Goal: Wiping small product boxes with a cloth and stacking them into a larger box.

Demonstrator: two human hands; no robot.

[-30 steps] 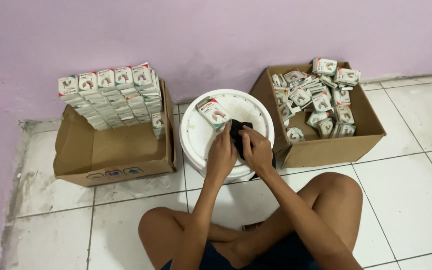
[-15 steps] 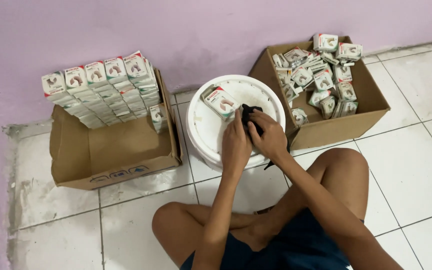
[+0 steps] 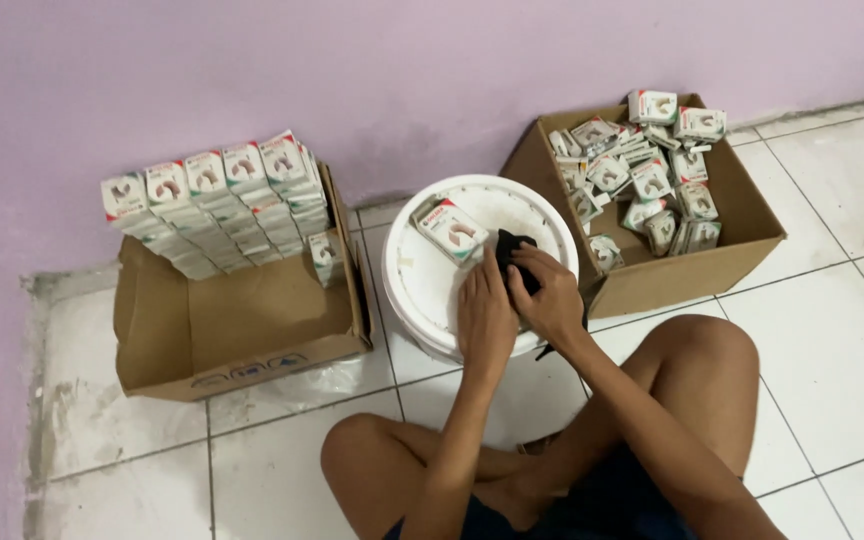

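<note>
Sitting cross-legged on the tiled floor (image 3: 832,330), with both hands over the white bucket lid (image 3: 422,280). Left hand (image 3: 486,318) and right hand (image 3: 550,296) pressed side by side, both closed around a small black item (image 3: 508,250) whose top pokes out just beyond the fingertips; hard to tell which hand carries more of the grip. Lying just past the left hand, up and to its left on the lid, a small white carton (image 3: 450,230), long axis slanting from upper left to lower right, its near corner almost touching the left fingers, so nearer the left hand than the right. Further left, a cardboard box (image 3: 242,330) with neatly stacked cartons (image 3: 217,200); further right, another box (image 3: 692,270) with jumbled cartons (image 3: 642,170).
</note>
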